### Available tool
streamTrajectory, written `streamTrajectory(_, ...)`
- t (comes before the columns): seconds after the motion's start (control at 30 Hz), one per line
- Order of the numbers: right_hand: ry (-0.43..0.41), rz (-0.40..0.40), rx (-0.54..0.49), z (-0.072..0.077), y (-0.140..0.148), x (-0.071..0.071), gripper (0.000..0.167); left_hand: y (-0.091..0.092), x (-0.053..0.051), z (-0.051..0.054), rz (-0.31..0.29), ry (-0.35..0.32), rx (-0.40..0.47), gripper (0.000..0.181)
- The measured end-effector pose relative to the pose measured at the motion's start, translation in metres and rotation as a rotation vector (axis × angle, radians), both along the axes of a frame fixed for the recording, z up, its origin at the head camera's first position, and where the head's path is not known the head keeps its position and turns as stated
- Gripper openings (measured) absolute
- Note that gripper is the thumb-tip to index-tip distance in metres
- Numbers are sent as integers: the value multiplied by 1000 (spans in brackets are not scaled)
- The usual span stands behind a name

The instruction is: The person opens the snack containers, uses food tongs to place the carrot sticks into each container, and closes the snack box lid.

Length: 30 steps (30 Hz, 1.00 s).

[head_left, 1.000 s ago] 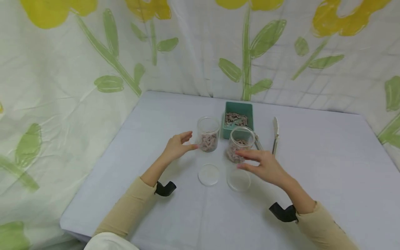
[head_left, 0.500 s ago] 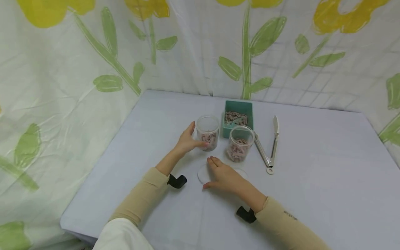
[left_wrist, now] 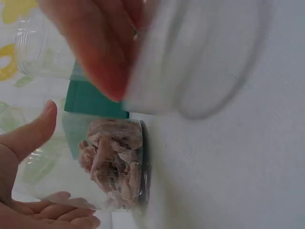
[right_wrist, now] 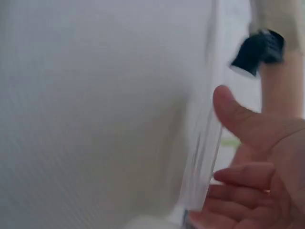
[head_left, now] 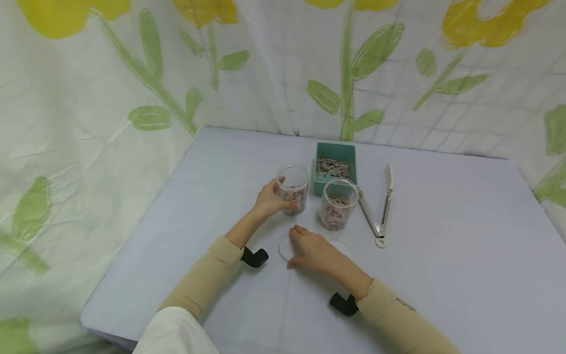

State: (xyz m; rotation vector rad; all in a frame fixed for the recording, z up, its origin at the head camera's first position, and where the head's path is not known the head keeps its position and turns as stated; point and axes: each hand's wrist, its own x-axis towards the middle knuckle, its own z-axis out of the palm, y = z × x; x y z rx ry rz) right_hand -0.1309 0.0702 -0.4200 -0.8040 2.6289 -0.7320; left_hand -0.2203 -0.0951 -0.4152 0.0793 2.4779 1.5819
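Observation:
My left hand (head_left: 268, 201) curves round a clear round jar (head_left: 298, 195), thumb in front and fingers behind. Pinkish-brown strips fill the lower part of this jar, seen closely in the left wrist view. My right hand (head_left: 316, 251) holds a clear round lid (head_left: 284, 249) by its edge, in front of the jars. In the right wrist view the lid (right_wrist: 202, 152) shows edge-on between thumb and fingers. Whether it has left the table is unclear. A second open jar (head_left: 335, 215) with similar strips stands to the right. Another clear lid (head_left: 342, 244) lies partly hidden behind my right hand.
Behind the jars is a green tub (head_left: 320, 188) with more strips in it. Metal tongs (head_left: 386, 212) lie spread to the right of the second jar. All stand on a pale-covered table (head_left: 451, 236), with a flowered curtain (head_left: 274, 73) behind.
My right hand has moved left from the right jar to the left lid and its fingers have come to the lid's edge. My left hand has moved forward and right, round the left jar.

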Motion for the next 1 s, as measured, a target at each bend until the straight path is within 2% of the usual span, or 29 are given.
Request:
streamTrajectory(0.1,-45,23,-134,14,16,-4,82,-5,7,4,-19,55,-76,85)
streamTrajectory(0.2,-121,48,-338,34,41,-7,81,-12,14,8,-80,97,-64,85)
streamTrajectory(0.3,-173,83,-542,55,68,-9,78,-16,22,14,-140,81,-5,85)
streamTrajectory(0.4,-147,101,-658,71,87,-11,78,-18,30,19,-211,48,17,86)
streamTrajectory(0.53,-73,81,-655,80,96,-17,79,-12,42,26,-316,44,-25,89)
streamTrajectory(0.63,-61,56,-610,79,95,-20,80,-6,50,30,-373,53,-45,88)
streamTrajectory(0.83,-53,81,-572,73,93,-23,80,2,60,37,-443,61,-36,87)
streamTrajectory(1.0,-36,91,-542,72,93,-23,82,3,63,37,-471,96,-43,87)
